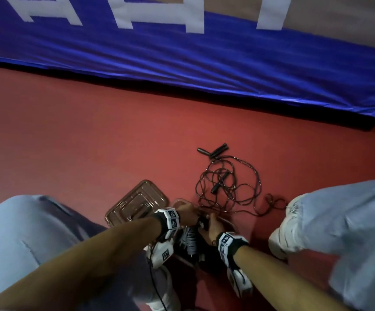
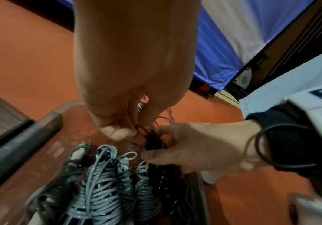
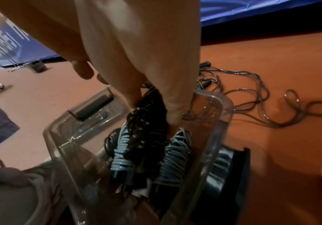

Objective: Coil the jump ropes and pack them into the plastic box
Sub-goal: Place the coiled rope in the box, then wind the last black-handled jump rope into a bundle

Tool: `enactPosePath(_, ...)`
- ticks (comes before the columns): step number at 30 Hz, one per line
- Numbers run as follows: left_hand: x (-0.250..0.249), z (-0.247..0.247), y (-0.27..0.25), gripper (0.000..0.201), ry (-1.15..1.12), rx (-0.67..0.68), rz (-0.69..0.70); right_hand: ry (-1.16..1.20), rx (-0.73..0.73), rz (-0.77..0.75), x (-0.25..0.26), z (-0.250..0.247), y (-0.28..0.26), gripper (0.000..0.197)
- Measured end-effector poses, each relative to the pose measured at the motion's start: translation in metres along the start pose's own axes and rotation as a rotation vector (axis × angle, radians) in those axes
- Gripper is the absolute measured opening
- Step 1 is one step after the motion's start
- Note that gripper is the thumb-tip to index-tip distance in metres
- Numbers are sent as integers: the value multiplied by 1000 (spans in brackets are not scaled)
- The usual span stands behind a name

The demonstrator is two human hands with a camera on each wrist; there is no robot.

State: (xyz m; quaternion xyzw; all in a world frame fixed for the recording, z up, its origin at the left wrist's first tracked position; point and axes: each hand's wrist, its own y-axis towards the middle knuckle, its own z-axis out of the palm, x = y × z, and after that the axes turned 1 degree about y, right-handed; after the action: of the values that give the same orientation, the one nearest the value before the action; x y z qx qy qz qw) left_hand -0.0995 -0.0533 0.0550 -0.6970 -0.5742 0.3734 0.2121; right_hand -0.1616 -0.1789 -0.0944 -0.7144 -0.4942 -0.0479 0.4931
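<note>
Step in hand: a dark coiled rope [image 3: 146, 121] goes down into the plastic box [image 3: 224, 109], between grey coiled ropes [image 2: 102, 175] already inside.
Right hand [image 2: 191, 146]: fingers curled around the dark bundle, holding it from the side.
Left hand [image 2: 121, 85]: fingertips pinch a thin loop at the bundle's far end.
Key relation: the bundle's long axis runs along the box, nearly parallel to the grey coils (the right hand is nearer its middle).
Still to coil: loose ropes [image 1: 226, 182] on the floor [image 1: 92, 142], at about 1 o'clock from the box.
Lid [image 1: 137, 203]: at about 10 o'clock, just beside the box.
</note>
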Motion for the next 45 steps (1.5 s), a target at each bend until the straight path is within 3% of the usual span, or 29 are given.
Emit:
enactPosePath(4,-19,-4,2,30,17,52,63,-92,23,-100,7,-26,-16,43)
enactPosePath(7,-26,-20,12,28,-29,-30,47,-113,-123,-44,29,-64,-8,22)
enactPosePath(10,-19,-27,30,31,-8,-108,-38,-54,-252,25,36,-91,24,31)
enactPosePath(12,-11,-25,43,30,35,-166,-87,-17,-158,54,33,-97,49,15)
enactPosePath(15,-6,-24,56,31,44,-137,-89,10,-29,37,20,-92,85,40)
enactPosePath(17,-8,-25,60,30,45,-106,-75,-55,-17,23,20,-88,99,48)
enactPosePath(23,-7,-20,88,27,40,-80,-36,-103,-381,-19,31,-99,143,15)
enactPosePath(26,-5,-18,106,31,59,-97,-50,-99,-446,-40,34,-121,174,13)
enactPosePath(31,3,-22,132,27,74,-81,-93,-89,-498,-103,45,-150,234,22)
enactPosePath(35,15,-23,145,23,44,-106,-102,-112,-519,-22,70,-168,272,60)
enactPosePath(38,25,-23,153,24,35,-100,-72,-93,-460,9,88,-172,294,67)
enactPosePath(42,35,-27,163,25,5,-95,-69,-56,-380,46,106,-169,312,46)
enactPosePath(45,41,-28,167,27,-21,-91,-82,-103,-345,39,105,-167,315,5)
